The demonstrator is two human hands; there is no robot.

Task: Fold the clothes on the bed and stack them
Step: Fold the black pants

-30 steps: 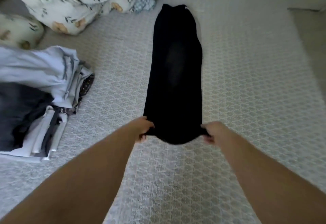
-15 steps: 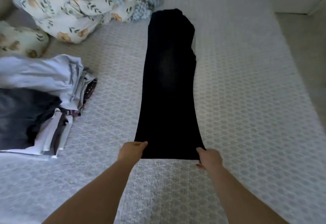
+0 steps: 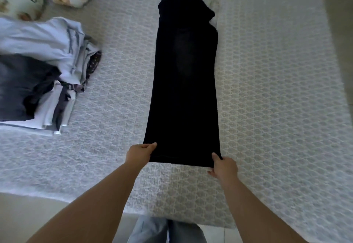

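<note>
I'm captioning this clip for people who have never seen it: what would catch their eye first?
The long black garment laid flat down the middle of the bed stands out against the pale patterned cover. At its near hem the left hand and right hand each have a grip on a corner. To the left sits a stack of folded clothes in pale blue and dark grey.

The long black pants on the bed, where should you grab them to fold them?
Grab the long black pants at the two near hem corners, coming from the bed's near edge, where the left hand and right hand pinch them. They lie flat and straight, so that end probably lifts over evenly.
</note>
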